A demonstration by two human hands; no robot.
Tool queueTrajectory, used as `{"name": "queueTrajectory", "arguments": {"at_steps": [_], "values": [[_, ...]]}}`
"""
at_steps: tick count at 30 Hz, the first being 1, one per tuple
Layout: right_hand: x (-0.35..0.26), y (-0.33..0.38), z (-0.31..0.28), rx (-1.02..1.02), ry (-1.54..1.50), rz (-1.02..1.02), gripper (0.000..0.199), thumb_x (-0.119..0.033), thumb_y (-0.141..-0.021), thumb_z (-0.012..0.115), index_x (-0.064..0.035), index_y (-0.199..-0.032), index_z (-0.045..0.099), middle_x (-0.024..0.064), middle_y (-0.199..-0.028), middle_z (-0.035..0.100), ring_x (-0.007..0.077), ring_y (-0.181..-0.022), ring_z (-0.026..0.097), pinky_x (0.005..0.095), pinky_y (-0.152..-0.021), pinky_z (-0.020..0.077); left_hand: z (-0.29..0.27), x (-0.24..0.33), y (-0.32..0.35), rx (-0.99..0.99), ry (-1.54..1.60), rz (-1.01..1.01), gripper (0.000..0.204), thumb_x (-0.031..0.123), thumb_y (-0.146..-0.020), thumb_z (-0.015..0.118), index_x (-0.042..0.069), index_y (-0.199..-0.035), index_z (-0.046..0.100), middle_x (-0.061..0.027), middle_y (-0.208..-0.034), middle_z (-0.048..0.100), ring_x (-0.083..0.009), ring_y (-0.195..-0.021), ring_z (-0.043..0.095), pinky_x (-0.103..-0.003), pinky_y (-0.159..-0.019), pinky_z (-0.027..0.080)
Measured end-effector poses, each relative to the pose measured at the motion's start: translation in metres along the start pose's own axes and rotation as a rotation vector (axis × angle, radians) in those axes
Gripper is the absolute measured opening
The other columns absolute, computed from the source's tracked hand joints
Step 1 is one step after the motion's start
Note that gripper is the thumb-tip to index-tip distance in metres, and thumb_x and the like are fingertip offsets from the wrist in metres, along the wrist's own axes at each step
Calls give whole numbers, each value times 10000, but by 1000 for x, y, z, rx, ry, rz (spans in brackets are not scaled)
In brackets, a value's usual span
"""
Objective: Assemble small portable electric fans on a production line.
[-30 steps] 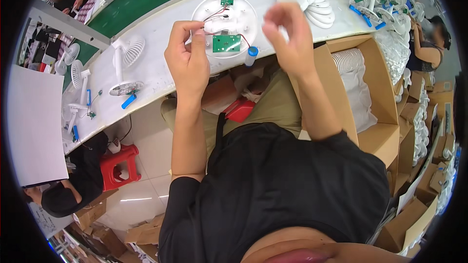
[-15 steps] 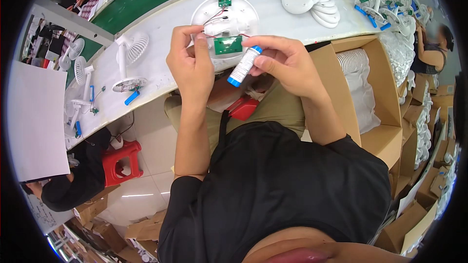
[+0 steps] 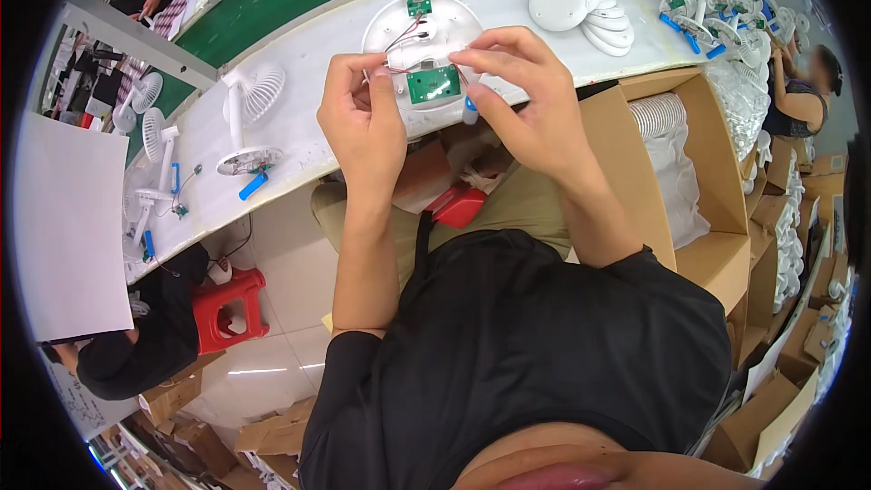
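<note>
A round white fan base (image 3: 374, 25) lies inside-up at the table's near edge. Inside it are a small green circuit board (image 3: 419, 5), a larger one (image 3: 434, 83) at its near side, and thin red and black wires (image 3: 400, 37). At the base's left side my left hand (image 3: 367, 127) is closed, thumb and index finger pinching what appears to be a thin wire. My right hand (image 3: 528, 95) is over the right side with thumb and index finger apart. Just below its thumb, a blue battery (image 3: 470, 112) shows only in part.
Stacked white discs (image 3: 581, 11) lie to the right on the white table (image 3: 318, 45). Partly built fans (image 3: 243, 118) with blue batteries stand left. An open cardboard box (image 3: 685, 136) is by my right arm. A red stool (image 3: 229, 308) and co-workers are nearby.
My right hand has let go of the battery's body, which has dropped lower and mostly out of sight. Its fingers have opened and moved over the base. My left hand stays pinched.
</note>
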State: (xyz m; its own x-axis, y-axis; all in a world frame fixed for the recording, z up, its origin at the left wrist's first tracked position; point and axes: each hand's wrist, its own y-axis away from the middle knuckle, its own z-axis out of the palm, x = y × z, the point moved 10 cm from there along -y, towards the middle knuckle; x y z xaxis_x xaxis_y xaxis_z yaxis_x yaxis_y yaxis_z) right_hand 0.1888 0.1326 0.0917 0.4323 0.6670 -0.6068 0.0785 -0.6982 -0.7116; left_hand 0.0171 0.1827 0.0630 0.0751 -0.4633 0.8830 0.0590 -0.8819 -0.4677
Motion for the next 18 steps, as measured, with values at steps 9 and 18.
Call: {"name": "queueTrajectory", "arguments": {"at_steps": [9,18], "values": [[5,33,11,-124,243,253,353,32,-810,636,-59,-1147,687,64,-1070,537,152,-796,565,220,-633,457,-1,1,9,28,76,41,130,-42,-875,510,10,-970,582,-59,-828,601,-100,-689,500,-216,-630,420],[-4,36,24,-122,-563,366,300,41,-836,621,13,-1133,660,83,-1115,553,129,-687,543,218,-600,463,-19,2,26,-6,46,4,130,-43,-866,511,11,-957,587,-60,-790,597,-104,-662,492,-222,-607,419]]}}
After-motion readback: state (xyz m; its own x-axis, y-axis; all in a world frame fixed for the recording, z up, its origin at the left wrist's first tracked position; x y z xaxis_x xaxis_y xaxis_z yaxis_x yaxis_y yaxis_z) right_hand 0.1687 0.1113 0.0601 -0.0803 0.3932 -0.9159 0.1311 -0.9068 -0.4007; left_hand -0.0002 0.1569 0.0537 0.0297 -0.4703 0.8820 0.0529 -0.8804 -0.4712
